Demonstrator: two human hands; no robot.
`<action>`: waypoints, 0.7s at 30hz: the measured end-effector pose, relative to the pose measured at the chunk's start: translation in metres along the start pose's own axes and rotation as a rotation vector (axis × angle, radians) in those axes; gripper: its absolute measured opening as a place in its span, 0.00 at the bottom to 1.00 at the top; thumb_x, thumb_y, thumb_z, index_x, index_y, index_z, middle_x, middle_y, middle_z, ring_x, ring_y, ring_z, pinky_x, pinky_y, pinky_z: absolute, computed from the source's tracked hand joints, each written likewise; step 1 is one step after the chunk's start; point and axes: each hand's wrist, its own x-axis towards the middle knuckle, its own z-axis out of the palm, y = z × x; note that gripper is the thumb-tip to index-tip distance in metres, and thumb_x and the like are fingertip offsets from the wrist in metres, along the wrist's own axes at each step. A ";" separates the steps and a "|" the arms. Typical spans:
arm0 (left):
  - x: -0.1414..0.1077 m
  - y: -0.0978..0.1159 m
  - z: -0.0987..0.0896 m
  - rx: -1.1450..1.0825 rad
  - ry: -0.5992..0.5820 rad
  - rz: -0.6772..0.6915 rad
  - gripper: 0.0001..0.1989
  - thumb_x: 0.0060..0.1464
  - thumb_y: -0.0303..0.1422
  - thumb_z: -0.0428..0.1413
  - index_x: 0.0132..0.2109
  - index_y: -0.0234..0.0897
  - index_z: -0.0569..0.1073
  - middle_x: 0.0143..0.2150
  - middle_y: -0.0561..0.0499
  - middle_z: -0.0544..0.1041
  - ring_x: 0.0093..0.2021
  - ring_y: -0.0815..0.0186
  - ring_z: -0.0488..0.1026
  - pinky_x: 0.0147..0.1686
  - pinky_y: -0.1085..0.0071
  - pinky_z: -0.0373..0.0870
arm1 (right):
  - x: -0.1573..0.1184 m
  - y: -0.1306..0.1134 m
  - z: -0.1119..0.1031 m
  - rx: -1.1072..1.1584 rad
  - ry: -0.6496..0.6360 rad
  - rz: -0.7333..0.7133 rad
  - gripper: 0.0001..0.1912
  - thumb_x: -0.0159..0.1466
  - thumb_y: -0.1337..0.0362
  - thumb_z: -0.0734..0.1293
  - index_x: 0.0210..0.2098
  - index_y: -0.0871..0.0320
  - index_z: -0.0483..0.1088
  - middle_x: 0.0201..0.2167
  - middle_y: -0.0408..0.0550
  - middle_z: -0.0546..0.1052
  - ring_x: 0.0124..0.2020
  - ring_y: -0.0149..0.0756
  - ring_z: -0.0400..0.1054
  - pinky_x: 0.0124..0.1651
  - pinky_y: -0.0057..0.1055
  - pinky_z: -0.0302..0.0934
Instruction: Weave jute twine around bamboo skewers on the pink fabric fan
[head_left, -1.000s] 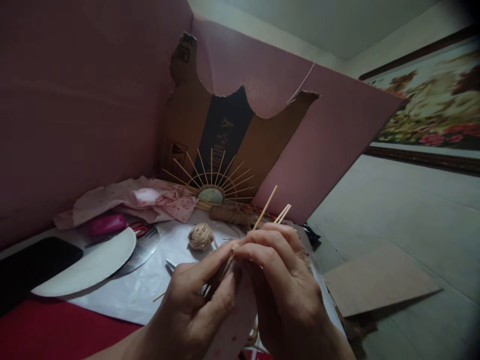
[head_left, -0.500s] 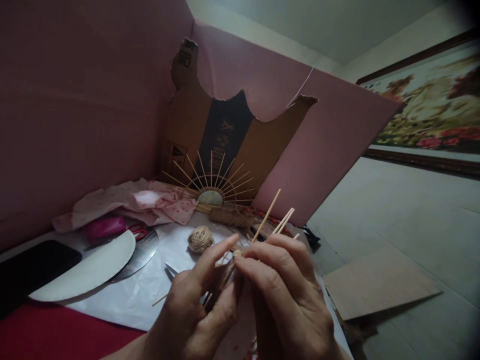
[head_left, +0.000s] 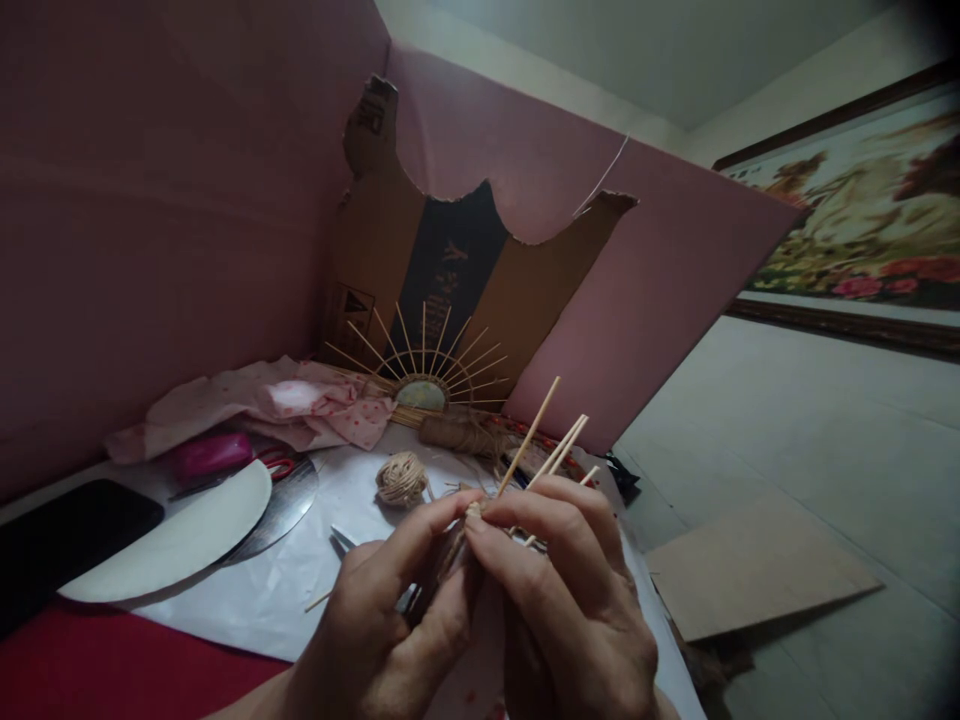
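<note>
My left hand (head_left: 394, 610) is closed around a dark piece with a twine-wrapped edge (head_left: 452, 550), most of it hidden by the fingers. My right hand (head_left: 574, 590) pinches the same edge, its fingertips meeting those of my left hand at a small pale wrap of twine (head_left: 474, 511). Several thin wooden sticks (head_left: 534, 430) rise from the piece, slanting up and right past my right fingers. Just beyond my hands lies a ball of twine (head_left: 401, 478). Scissor tips (head_left: 341, 540) show beside my left hand.
A half-round sunburst of sticks (head_left: 421, 396) leans on cut cardboard (head_left: 457, 270). Near it lie a twine spool (head_left: 457, 434) and pink spotted cloth (head_left: 330, 410). At left are a white half-disc (head_left: 180, 535), red-handled scissors (head_left: 279, 465) and a black phone-like slab (head_left: 82, 540). A board (head_left: 765, 565) lies right.
My left index finger has come down from its raised position onto the twine wrap. My right fingers have shifted slightly left, closer to it. The sticks have barely moved.
</note>
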 end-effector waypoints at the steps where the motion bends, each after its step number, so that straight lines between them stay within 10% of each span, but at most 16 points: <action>1: 0.001 0.001 0.000 -0.009 0.008 0.005 0.22 0.57 0.27 0.54 0.58 0.45 0.67 0.50 0.50 0.78 0.45 0.66 0.77 0.46 0.77 0.73 | 0.000 0.000 0.000 -0.004 -0.009 -0.006 0.13 0.60 0.74 0.59 0.42 0.61 0.71 0.39 0.53 0.75 0.44 0.42 0.67 0.47 0.43 0.66; 6: 0.007 0.006 0.002 -0.107 -0.013 0.021 0.21 0.58 0.27 0.52 0.58 0.44 0.66 0.43 0.51 0.79 0.32 0.71 0.76 0.39 0.79 0.74 | 0.001 -0.002 0.001 0.023 0.034 0.029 0.19 0.59 0.77 0.58 0.49 0.63 0.64 0.40 0.52 0.76 0.43 0.38 0.71 0.50 0.43 0.64; 21: 0.007 0.005 0.001 -0.084 -0.054 0.022 0.20 0.59 0.28 0.51 0.58 0.43 0.67 0.45 0.50 0.78 0.34 0.71 0.75 0.40 0.78 0.73 | 0.004 0.001 0.001 0.023 0.021 -0.056 0.14 0.61 0.74 0.57 0.44 0.68 0.69 0.37 0.54 0.76 0.42 0.40 0.69 0.48 0.41 0.62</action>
